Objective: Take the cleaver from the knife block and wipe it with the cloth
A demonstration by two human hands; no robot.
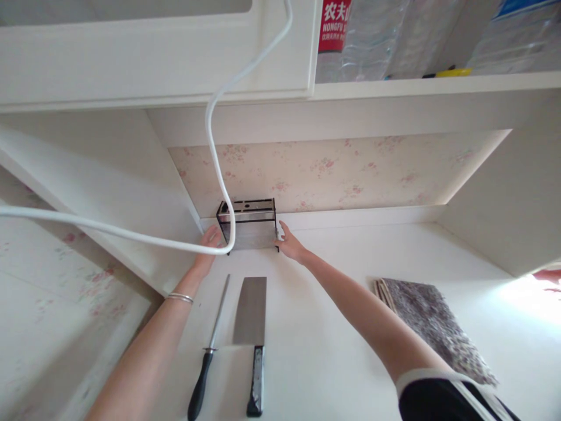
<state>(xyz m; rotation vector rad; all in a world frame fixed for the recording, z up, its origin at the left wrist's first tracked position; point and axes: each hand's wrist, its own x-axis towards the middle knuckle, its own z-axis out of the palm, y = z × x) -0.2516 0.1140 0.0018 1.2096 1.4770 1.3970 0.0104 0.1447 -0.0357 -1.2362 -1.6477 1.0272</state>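
Note:
A knife rack (252, 234) with a slotted metal top stands at the back of the white counter, close to the wall. My left hand (209, 242) is at its left side, fingers stretched out, partly behind a white cable. On the other side, my right hand (290, 244) has its fingers apart, with a lower fingertip at the rack's right edge; whether it presses there I cannot tell. In front of the rack lie a sharpening steel (214, 327) with a black handle and a cleaver (252, 313), both with handles toward me.
A folded grey-brown cloth (432, 316) lies on the counter at the right. The white cable (214, 134) loops across the view. Overhead, a cabinet shelf (416, 88) holds clear plastic bottles (372, 38). A side panel (114, 175) borders the counter on the left.

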